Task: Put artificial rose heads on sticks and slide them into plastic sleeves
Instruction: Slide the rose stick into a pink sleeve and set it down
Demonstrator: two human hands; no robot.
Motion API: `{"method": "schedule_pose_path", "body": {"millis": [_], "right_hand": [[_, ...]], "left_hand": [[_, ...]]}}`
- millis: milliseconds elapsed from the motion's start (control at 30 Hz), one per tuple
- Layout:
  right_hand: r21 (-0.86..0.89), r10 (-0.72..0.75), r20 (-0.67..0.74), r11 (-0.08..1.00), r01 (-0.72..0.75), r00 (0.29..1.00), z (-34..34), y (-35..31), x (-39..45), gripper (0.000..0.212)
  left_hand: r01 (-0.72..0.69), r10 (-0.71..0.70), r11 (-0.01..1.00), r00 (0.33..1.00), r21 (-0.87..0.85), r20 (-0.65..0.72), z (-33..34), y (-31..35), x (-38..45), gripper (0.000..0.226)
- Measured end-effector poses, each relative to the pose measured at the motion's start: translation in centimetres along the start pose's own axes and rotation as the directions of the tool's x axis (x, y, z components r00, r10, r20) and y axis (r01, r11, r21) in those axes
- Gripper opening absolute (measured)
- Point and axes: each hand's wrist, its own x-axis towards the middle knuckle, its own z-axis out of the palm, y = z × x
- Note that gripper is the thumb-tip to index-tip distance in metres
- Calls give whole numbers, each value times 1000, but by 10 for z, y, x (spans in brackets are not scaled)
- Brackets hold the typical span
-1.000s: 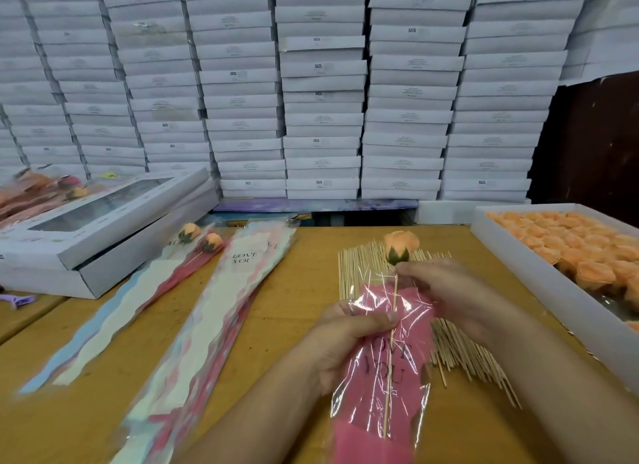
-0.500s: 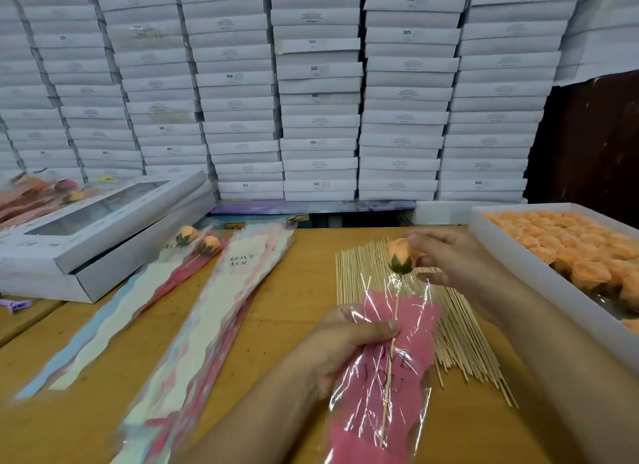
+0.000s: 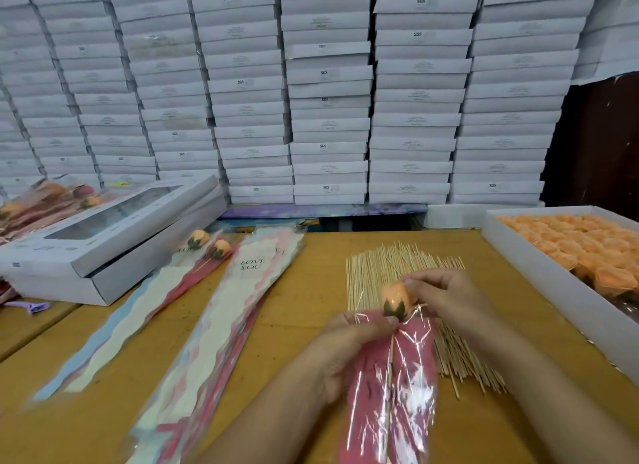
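Observation:
An orange rose head (image 3: 396, 297) with green sepals sits on a thin stick (image 3: 390, 370) that runs down inside a pink plastic sleeve (image 3: 390, 394). My left hand (image 3: 349, 349) grips the sleeve's upper edge by the mouth. My right hand (image 3: 446, 301) pinches the rose head from the right, just above the sleeve opening. A spread pile of bare sticks (image 3: 387, 266) lies on the wooden table (image 3: 311, 290) behind my hands. A white tray (image 3: 539, 277) full of orange rose heads (image 3: 581, 246) stands at the right.
A stack of unfilled sleeves (image 3: 221, 325) printed "LOVE YOU" lies left of centre. Two sleeved roses (image 3: 207, 246) rest beside it. A grey window box (image 3: 114, 235) sits at the far left. Stacked white boxes (image 3: 328, 93) form a wall behind the table.
My right hand has pushed the rose head down toward the sleeve mouth, so the stick sits deeper in the sleeve. My left hand keeps its hold on the sleeve.

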Motion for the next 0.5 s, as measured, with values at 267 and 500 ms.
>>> {"method": "schedule_pose_path", "body": {"millis": [267, 500], "right_hand": [[-26, -30, 22, 999, 30, 999, 4, 10, -7, 20], [5, -4, 90, 1000, 4, 996, 5, 14, -11, 23]], "left_hand": [[21, -21, 1000, 1000, -23, -8, -3, -2, 5, 21], [5, -8, 999, 998, -42, -69, 0, 2, 3, 49]]}}
